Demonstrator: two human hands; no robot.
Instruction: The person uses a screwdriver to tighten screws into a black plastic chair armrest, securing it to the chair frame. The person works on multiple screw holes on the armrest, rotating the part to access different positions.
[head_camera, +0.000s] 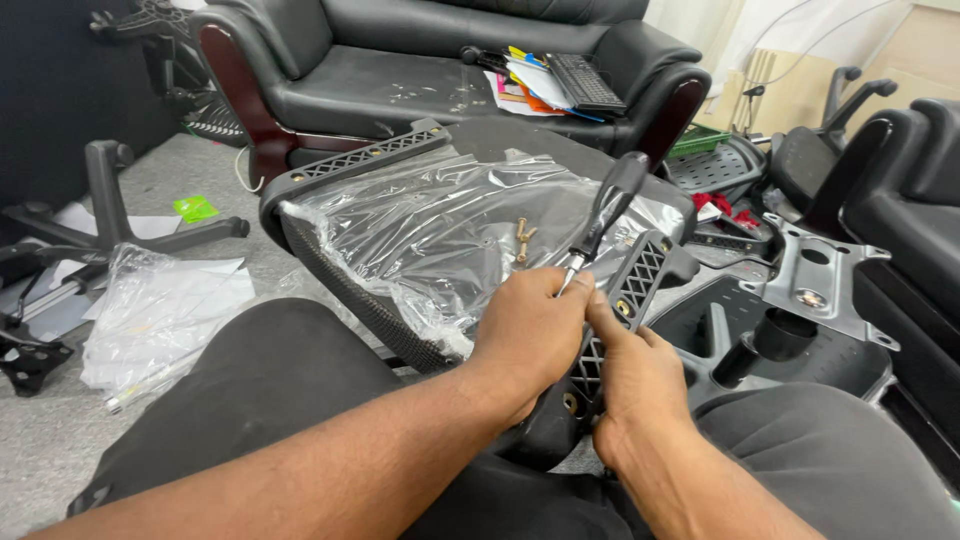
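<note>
An upturned black chair seat (330, 165) wrapped in clear plastic (440, 225) rests across my lap. A screwdriver with a black handle (620, 185) stands tilted, its tip down at the seat's latticed near rim (640, 275). My left hand (530, 335) pinches the lower shaft of the screwdriver where it meets the rim. My right hand (640, 385) grips the rim's edge just beside it, thumb touching the left fingers. A few brass-coloured screws (523, 238) lie loose on the plastic.
A black leather sofa (400, 80) stands behind, with a keyboard (585, 80) and papers on it. A grey metal chair mechanism plate (830, 285) lies right. A chair base (110, 200) and crumpled plastic bags (160, 310) lie left on the grey carpet.
</note>
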